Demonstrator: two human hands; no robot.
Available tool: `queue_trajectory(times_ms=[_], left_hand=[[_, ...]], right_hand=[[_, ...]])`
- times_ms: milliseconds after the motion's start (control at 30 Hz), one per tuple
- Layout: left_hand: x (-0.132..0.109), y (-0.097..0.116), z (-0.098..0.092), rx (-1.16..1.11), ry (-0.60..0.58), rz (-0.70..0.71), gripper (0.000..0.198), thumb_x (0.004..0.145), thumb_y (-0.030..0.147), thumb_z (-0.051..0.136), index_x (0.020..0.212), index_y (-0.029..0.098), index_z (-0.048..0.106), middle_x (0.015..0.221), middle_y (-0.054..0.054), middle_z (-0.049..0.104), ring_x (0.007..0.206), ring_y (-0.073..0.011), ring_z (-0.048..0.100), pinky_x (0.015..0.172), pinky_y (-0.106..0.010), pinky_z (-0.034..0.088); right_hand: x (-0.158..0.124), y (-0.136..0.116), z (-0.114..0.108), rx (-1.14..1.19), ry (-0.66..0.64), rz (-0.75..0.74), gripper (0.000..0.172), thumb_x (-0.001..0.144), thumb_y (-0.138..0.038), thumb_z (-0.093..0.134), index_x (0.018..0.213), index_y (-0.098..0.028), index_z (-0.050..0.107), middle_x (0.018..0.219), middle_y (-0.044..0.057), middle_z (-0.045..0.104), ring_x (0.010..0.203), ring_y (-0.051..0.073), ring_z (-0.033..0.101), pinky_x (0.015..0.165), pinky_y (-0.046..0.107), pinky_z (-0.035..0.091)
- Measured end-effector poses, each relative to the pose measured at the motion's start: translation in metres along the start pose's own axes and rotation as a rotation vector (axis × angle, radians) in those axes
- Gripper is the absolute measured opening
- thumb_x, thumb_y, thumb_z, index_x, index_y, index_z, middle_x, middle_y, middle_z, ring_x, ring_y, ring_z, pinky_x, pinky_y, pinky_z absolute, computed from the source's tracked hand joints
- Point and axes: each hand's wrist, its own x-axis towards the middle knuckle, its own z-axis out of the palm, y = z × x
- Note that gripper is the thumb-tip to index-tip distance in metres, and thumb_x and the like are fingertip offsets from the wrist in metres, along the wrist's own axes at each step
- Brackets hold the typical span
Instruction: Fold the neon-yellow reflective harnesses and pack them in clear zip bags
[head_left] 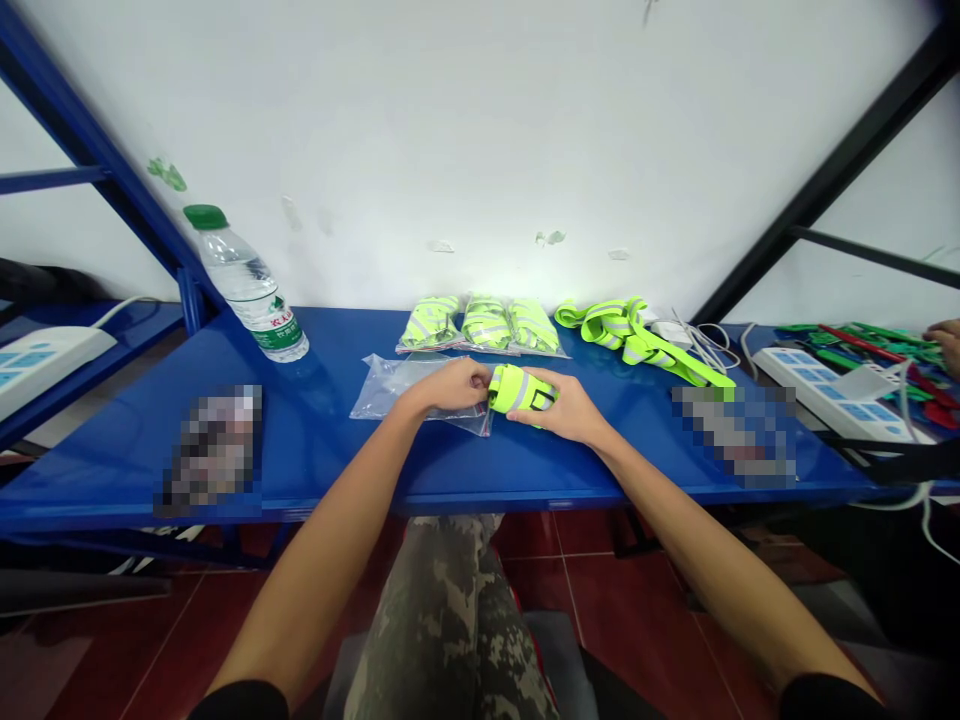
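**A:** Nearest us we've got camouflage-patterned trousers (pixel 442 620) on the person's legs, then two bare forearms reaching up to the deep blue metal bench (pixel 315 480). What do the hands have?

**B:** We see the right hand (pixel 564 405) with its fingers (pixel 541 383) curved over a folded neon-yellow reflective vest (pixel 517 390), grasping it from the right. The left hand (pixel 450 385) lies over a clear plastic bag (pixel 397 385), just beside the vest's left end. We can't tell whether it is clenched on the bag or only resting there.

**A:** And how does the vest lie?

**B:** Its long axis runs roughly crosswise to us, left to right, between the two hands and at the bag's right edge. The right hand is over more of it.

**A:** What's beyond them?

**B:** We find three bagged neon vests (pixel 484 325) in a row, with a loose neon vest with grey reflective bands (pixel 637 335) to their right. A clear water bottle with a green cap (pixel 244 285) stands at the left. Far right, we see a white power strip (pixel 825 395), a heap of green and red pieces (pixel 862 345), and another person's hand (pixel 946 345).
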Motion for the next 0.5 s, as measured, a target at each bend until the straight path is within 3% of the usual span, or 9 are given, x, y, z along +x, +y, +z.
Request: queue_trajectory(times_ms=[200, 500], left_hand=[[-0.003, -0.007, -0.008, -0.191, -0.067, -0.029, 0.021, 0.075, 0.028, 0.050, 0.083, 0.015, 0.065, 0.076, -0.003, 0.066, 0.068, -0.0157, 0.057, 0.062, -0.024, 0.042], [-0.004, -0.010, -0.009, -0.193, -0.026, -0.082, 0.017, 0.078, 0.027, 0.049, 0.074, 0.018, 0.062, 0.073, 0.000, 0.059, 0.068, -0.0133, 0.053, 0.063, -0.023, 0.040]], right_hand=[[0.005, -0.004, -0.006, -0.231, -0.177, -0.105, 0.073, 0.070, -0.058, 0.076, 0.133, -0.025, 0.058, 0.130, 0.007, 0.065, 0.117, 0.030, 0.062, 0.096, 0.041, 0.049], [0.022, -0.010, -0.014, -0.290, -0.398, -0.140, 0.074, 0.072, -0.063, 0.072, 0.135, -0.029, 0.056, 0.128, 0.004, 0.066, 0.113, 0.030, 0.063, 0.090, 0.039, 0.050]])
